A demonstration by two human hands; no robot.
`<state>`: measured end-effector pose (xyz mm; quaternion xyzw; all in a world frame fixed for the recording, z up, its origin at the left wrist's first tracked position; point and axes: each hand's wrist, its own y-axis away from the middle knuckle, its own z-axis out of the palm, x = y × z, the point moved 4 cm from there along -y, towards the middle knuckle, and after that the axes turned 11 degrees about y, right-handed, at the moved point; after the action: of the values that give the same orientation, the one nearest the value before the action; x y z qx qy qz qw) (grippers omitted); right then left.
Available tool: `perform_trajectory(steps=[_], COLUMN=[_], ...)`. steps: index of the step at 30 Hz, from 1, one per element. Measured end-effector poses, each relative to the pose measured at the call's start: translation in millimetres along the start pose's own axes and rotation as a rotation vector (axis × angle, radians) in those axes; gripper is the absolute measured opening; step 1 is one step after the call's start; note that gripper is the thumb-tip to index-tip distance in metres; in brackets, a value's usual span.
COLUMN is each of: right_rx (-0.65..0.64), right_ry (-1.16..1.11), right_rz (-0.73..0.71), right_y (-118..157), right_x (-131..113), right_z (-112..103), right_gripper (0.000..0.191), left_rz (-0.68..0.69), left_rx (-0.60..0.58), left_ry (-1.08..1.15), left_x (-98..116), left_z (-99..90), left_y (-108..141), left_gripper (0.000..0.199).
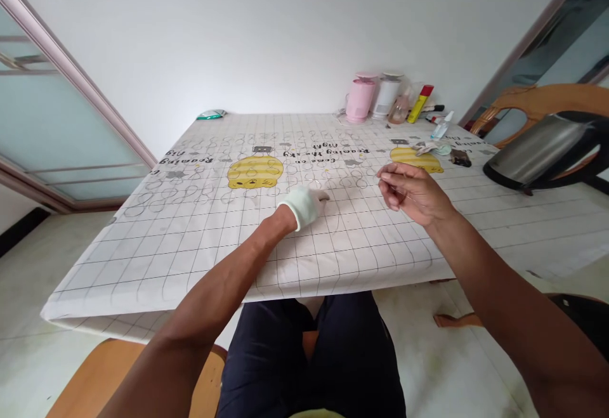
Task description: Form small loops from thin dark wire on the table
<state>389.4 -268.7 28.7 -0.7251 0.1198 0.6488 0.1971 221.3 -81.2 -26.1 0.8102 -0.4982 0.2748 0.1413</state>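
My right hand (415,193) pinched a thin strand (417,202), probably light, springy, best held by one end; whether my left hand (309,205) gripped, I couldn't tell.

Counter cloth (214,234) reads white from here, thin black grid, black lettering, grey cloud prints; yellow-striped balloon motif (255,172) on it; thin grey circles (143,205) scattered across the pattern; glove (303,207) pale mint; trousers (259,361) dark navy, plain; one appliance (360,101) pink, its neighbour (385,98) white; spray can (419,107) yellow, red cap (427,90); packet (211,115) green and white; kettle (533,145) brushed silver, black trim; chair back (547,96) orange-brown wood; wall (238,37) plain white; door frame (83,82) dusty pink, panel (71,126) pale teal with pinkish bars; floor (28,291) off-white, faintly mottled
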Motion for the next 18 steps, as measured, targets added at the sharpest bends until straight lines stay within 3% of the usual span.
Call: perform_trajectory(steps=[2, 4, 9, 12, 16, 18], right_rx=[0.107, 0.206, 0.380, 0.388, 0.303, 0.259], right_ry=[0.028, 0.073, 0.156, 0.149, 0.153, 0.175], right_rz=[0.026, 0.031, 0.063, 0.070, 0.087, 0.109], right_y=[-13.6, -26.4, -56.1, -72.9, -87.5, -90.6], right_x=[8.4, 15.8, 27.3, 33.1, 44.3, 50.7], right_z=[-2.9, -1.2, 16.6, 35.5, 67.1, 80.4], right_gripper=[0.028, 0.027, 0.020, 0.018, 0.013, 0.012], left_rz=[0.019, 0.032, 0.021, 0.018, 0.038, 0.051], left_rx=[-0.085, -0.094, 0.091, 0.203, 0.291, 0.324], left_ry=[-0.051, -0.076, 0.034, 0.151, 0.227, 0.244], left_x=[-0.7, -0.8, 4.5, 8.9, 11.5, 9.5], left_z=[14.1, 20.1, 6.6, -4.4, -11.5, -13.0], left_y=[-1.8, -3.1, -2.5, -1.5, -2.6, -3.2], left_gripper=[0.032, 0.031, 0.038, 0.040, 0.055, 0.043])
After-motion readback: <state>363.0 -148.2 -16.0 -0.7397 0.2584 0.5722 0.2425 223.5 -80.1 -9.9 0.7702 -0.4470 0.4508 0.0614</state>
